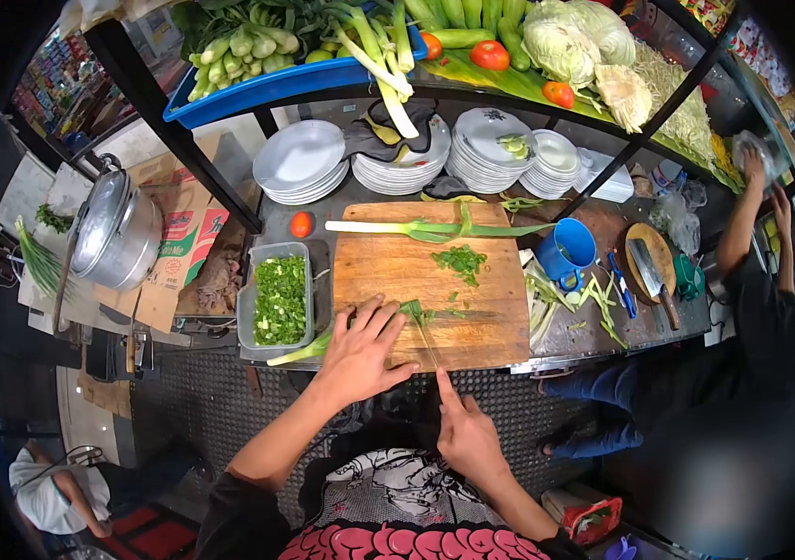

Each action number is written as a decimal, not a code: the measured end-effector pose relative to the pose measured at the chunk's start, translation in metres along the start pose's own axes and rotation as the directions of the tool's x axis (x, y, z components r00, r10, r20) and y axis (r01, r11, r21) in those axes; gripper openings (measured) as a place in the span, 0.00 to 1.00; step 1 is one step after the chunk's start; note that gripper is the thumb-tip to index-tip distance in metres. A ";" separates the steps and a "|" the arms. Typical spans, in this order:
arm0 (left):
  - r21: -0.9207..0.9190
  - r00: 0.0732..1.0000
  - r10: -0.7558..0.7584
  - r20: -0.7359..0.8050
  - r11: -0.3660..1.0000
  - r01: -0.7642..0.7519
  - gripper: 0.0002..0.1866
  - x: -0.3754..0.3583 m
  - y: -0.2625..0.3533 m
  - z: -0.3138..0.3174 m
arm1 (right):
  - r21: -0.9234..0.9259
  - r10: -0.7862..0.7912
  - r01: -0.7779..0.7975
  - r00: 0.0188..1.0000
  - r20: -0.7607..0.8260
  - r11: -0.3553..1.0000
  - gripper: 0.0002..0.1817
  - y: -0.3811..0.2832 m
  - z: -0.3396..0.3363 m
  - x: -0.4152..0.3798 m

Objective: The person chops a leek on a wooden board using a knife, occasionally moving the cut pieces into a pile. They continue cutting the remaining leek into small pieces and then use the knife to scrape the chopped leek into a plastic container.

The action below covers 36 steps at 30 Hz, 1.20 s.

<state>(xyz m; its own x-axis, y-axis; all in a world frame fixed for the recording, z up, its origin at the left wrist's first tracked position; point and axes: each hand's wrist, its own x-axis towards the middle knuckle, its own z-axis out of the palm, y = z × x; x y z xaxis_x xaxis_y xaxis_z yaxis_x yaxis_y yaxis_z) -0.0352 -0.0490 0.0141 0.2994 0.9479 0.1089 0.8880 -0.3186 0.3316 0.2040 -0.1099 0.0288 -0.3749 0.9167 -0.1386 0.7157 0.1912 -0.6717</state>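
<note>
My left hand (360, 347) presses down over a leek (309, 352) near the front left of the wooden cutting board (374, 271), its fingers bent across the stalk. The leek's pale end sticks out left past the board's edge; its cut green end lies by the blade. My right hand (472, 437) grips a knife (428, 342), with the blade at that green end. A second leek (397, 228) lies whole along the far side of the board. Chopped green pieces (461, 263) are scattered on the board. Left of it stands a clear container (244, 313) of chopped greens (281, 299).
Right of the board are a blue mug (567, 250), leek trimmings (607, 313) and a second knife (645, 266) on a round board. Plate stacks (299, 161) stand behind, under a vegetable shelf. A tomato (301, 224) and a pot (122, 233) are leftward. Another person (752, 308) works at right.
</note>
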 end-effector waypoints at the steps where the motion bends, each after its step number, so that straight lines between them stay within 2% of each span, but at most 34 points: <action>1: 0.001 1.000 0.009 -0.016 1.000 -0.009 0.42 0.000 0.000 0.000 | 0.017 0.000 0.000 1.000 0.013 1.000 0.40 0.001 -0.005 -0.006; 4: 0.014 0.997 0.031 -0.065 0.999 -0.030 0.41 -0.002 0.000 0.001 | 0.096 -0.005 -0.001 0.998 0.059 0.995 0.38 0.007 -0.015 -0.021; 7: 0.031 0.994 0.057 -0.091 0.998 -0.055 0.41 -0.005 -0.001 0.007 | 0.161 -0.003 -0.001 1.000 0.021 0.987 0.37 0.002 -0.017 -0.014; 11: 0.036 0.994 0.083 -0.075 0.996 -0.081 0.40 -0.005 -0.001 0.005 | 0.099 -0.086 0.090 0.995 -0.043 0.991 0.39 0.009 0.004 0.014; 15: 0.001 0.994 0.079 -0.071 0.997 -0.079 0.40 -0.004 -0.003 0.004 | 0.115 -0.144 0.155 0.984 -0.101 0.981 0.39 0.010 0.016 0.027; 18: -0.038 0.997 0.061 -0.040 0.997 -0.063 0.41 -0.002 -0.003 0.002 | 0.109 -0.156 0.166 0.983 -0.101 0.980 0.39 0.012 0.018 0.030; 21: -0.012 0.994 0.079 -0.074 0.997 -0.080 0.41 -0.004 -0.005 0.005 | 0.093 -0.107 0.110 0.994 -0.030 0.990 0.39 0.008 0.013 0.032; 24: -0.009 0.997 0.066 -0.045 0.998 -0.066 0.42 -0.004 -0.005 0.006 | 0.062 -0.168 0.174 0.982 -0.089 0.983 0.40 0.011 0.019 0.037; 27: -0.035 0.998 0.057 -0.016 0.998 -0.057 0.42 -0.003 -0.005 0.002 | 0.076 -0.094 0.098 0.994 -0.057 0.992 0.37 -0.002 0.016 0.044; 31: -0.025 0.999 0.047 -0.017 0.999 -0.047 0.42 -0.004 -0.002 0.002 | 0.025 -0.136 0.138 0.987 -0.089 0.990 0.41 0.004 0.025 0.040; 33: -0.027 0.998 0.047 -0.035 0.998 -0.048 0.43 -0.003 -0.002 0.002 | -0.011 -0.094 0.093 0.995 -0.034 0.996 0.41 0.002 0.013 0.018; 36: -0.034 0.999 0.046 -0.026 0.998 -0.047 0.43 -0.003 -0.003 0.002 | 0.031 -0.039 0.038 0.999 0.036 0.999 0.40 0.005 -0.005 -0.012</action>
<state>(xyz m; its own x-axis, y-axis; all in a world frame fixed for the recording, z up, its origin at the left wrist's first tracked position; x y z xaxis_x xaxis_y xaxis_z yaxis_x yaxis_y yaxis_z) -0.0376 -0.0506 0.0113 0.3309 0.9319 0.1487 0.8607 -0.3626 0.3574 0.2153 -0.1183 0.0306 -0.4240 0.8950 -0.1385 0.6823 0.2151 -0.6987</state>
